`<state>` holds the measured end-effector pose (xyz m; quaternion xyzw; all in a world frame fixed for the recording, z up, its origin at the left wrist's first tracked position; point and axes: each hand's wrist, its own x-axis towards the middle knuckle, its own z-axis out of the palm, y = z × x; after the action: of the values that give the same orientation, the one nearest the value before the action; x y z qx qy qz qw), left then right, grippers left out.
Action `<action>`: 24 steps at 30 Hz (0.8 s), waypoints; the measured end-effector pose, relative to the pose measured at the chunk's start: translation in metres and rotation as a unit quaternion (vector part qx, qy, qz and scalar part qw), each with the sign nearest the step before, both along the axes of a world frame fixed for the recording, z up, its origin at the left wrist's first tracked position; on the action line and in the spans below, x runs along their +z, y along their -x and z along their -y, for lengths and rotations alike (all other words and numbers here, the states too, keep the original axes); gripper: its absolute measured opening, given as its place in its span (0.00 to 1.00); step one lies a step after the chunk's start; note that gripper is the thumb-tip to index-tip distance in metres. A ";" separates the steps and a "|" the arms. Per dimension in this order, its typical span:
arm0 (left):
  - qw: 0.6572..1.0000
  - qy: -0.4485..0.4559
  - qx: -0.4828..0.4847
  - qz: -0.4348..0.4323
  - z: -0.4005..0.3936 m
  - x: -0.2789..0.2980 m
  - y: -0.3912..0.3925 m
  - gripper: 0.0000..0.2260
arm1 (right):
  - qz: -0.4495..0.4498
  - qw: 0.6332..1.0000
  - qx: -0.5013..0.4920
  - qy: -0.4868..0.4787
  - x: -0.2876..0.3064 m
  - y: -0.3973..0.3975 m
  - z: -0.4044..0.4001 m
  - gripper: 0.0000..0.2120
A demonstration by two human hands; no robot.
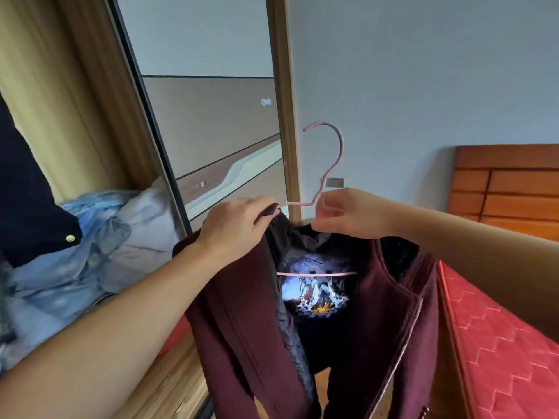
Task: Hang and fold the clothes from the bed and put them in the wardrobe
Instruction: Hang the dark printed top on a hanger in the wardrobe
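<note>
Both forearms reach forward from the near edge, meeting at the centre. The left hand (234,226), palm down, is clenched on the left shoulder of a maroon zip jacket (357,322) draped on a pink hanger (329,164). The right hand (352,214) pinches the hanger's neck and the collar with curled fingers. The jacket hangs between the sliding wardrobe door (211,131) on the left and the red mattress (499,343) on the right.

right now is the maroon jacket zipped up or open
Open. The maroon jacket hangs on the pink hanger with its front panels apart, showing the black printed shirt underneath.
</note>
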<state>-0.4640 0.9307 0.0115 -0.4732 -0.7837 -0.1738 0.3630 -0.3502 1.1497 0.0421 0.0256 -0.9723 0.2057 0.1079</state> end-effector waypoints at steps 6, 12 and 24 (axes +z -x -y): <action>0.992 0.068 -0.008 0.108 0.030 -0.004 0.019 0.16 | 0.033 0.986 -0.007 0.161 -0.001 0.010 0.015 0.16; 0.963 0.141 0.154 0.172 0.059 -0.008 0.037 0.19 | -0.011 0.986 -0.003 0.165 -0.004 0.009 0.030 0.09; 0.966 0.078 0.193 0.152 0.031 0.004 0.020 0.20 | -0.111 0.973 -0.068 0.192 -0.002 0.017 0.052 0.11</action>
<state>-0.4842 0.9002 0.0155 -0.3079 -0.9171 -0.1091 0.2284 -0.3676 1.0976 0.0402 -0.0389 -0.8963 0.3763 0.2315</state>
